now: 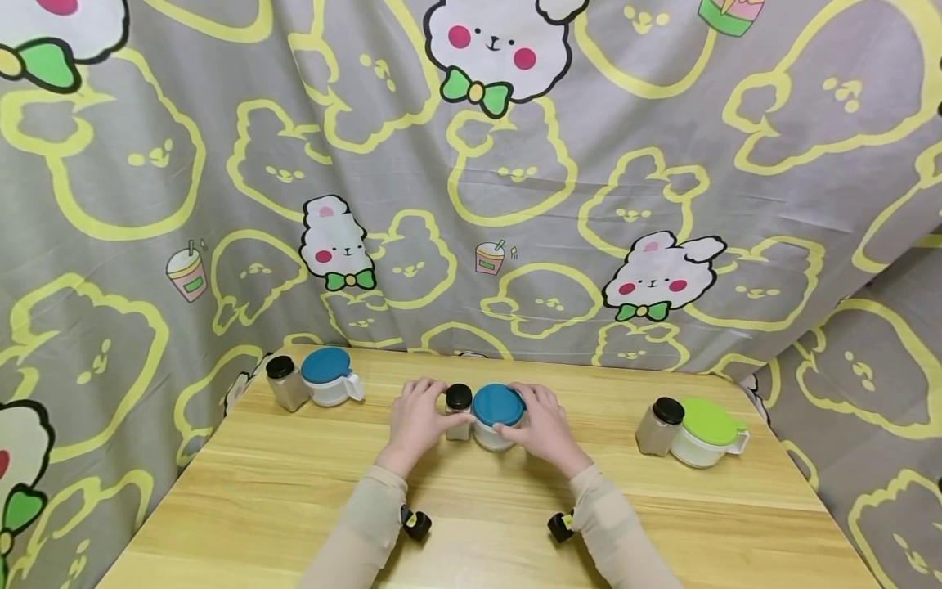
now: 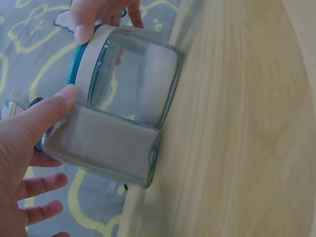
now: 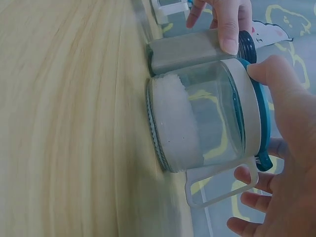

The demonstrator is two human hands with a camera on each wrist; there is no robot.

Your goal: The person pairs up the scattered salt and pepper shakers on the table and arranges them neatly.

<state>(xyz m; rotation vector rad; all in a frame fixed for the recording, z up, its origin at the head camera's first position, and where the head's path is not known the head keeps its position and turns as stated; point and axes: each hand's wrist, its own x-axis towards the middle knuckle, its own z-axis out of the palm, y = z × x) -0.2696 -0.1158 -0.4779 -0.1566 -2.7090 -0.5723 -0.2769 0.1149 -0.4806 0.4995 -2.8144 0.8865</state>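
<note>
In the head view, my left hand (image 1: pixel 415 419) holds a small glass spice bottle (image 1: pixel 459 397) with a black cap, thumb in front and fingers behind. The left wrist view shows greyish powder in this bottle (image 2: pixel 103 143). Right beside it stands a round glass seasoning jar (image 1: pixel 498 406) with a blue lid. My right hand (image 1: pixel 546 427) holds that jar, its thumb on the lid's edge and its fingers at the far side near the handle. White grains lie in the jar (image 3: pixel 177 123), seen in the right wrist view. Both containers stand upright, side by side.
Another black-capped bottle (image 1: pixel 287 384) and blue-lidded jar (image 1: pixel 327 376) stand at the table's back left. On the right are a black-capped bottle (image 1: pixel 659 427) and a green-lidded jar (image 1: pixel 706 429). A patterned curtain (image 1: pixel 515 204) hangs behind the wooden table (image 1: pixel 486 523).
</note>
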